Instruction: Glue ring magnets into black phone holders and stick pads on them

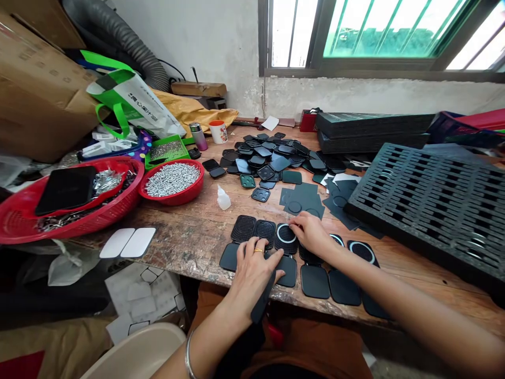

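A row of black folding square pads lies along the table's front edge, opened into ridged upper halves and smooth lower halves. My left hand (252,260), with a ring on one finger, rests over the pads near a ridged half (265,231). A dark flat sheet (261,305) is tucked under its palm and sticks out toward me. The fingers of my right hand (310,230) are pinched at the edge of a white ring (283,241), which lies on another ridged half. Farther right, a similar pale ring (361,251) sits on an opened pad.
Behind the pads are dark paper sheets (305,199) and a heap of black square parts (272,158). A slotted black foam tray (430,200) stands at right. Leftward are a small white bottle (223,199), a red basket of metal pins (172,179) and white cards (138,242).
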A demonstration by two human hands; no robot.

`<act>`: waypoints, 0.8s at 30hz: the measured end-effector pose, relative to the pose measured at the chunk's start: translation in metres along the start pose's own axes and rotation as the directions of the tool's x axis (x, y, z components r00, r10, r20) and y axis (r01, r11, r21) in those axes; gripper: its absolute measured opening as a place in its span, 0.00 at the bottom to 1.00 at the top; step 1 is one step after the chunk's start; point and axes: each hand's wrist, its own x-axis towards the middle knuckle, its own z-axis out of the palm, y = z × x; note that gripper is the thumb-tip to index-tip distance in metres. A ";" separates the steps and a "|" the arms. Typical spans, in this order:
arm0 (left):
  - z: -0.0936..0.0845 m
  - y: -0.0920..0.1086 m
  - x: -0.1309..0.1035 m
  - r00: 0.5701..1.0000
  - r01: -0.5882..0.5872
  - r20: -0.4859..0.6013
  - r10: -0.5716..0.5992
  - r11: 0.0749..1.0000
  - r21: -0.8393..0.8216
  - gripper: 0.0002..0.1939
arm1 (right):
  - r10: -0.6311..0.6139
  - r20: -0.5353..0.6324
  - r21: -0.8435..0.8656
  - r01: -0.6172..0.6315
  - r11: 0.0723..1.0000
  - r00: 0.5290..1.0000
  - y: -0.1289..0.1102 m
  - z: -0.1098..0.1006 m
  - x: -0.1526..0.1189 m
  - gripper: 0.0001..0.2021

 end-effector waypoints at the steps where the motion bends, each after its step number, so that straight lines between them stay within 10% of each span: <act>1: 0.001 0.000 0.000 1.000 -0.001 -0.001 0.001 1.000 -0.001 0.22 | -0.011 0.011 -0.030 0.011 0.999 1.000 0.000 0.000 -0.002 0.11; 13: 0.007 -0.001 0.005 0.999 0.021 -0.037 -0.021 1.000 0.016 0.19 | -0.258 0.080 -0.343 0.269 0.900 0.963 -0.002 -0.012 -0.022 0.12; 18: 0.005 -0.006 0.005 0.997 0.006 -0.073 -0.005 1.000 0.025 0.21 | -0.075 -0.256 -0.411 -0.039 0.911 0.964 0.044 -0.084 0.005 0.09; 24: 0.001 -0.029 -0.005 0.991 0.048 -0.125 -0.037 0.996 0.080 0.17 | 0.166 -0.526 -0.473 -0.449 0.759 0.834 0.125 -0.180 0.022 0.10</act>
